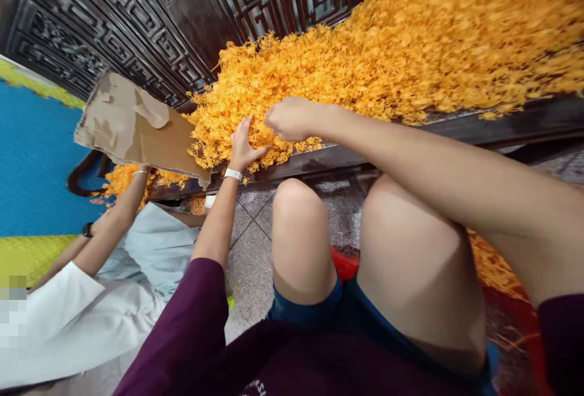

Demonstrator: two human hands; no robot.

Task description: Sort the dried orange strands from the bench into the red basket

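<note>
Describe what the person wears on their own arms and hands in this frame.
Both hands are bare, no gloves. The left hand has a white band at the wrist. Dark maroon sleeves cover only the upper arms; the forearms are uncovered. The right hand shows no band or ring.

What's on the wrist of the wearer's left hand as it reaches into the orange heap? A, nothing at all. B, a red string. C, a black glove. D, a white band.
D: a white band circles the wrist just below the left hand, whose fingers spread on the orange heap beside the right hand.
</note>
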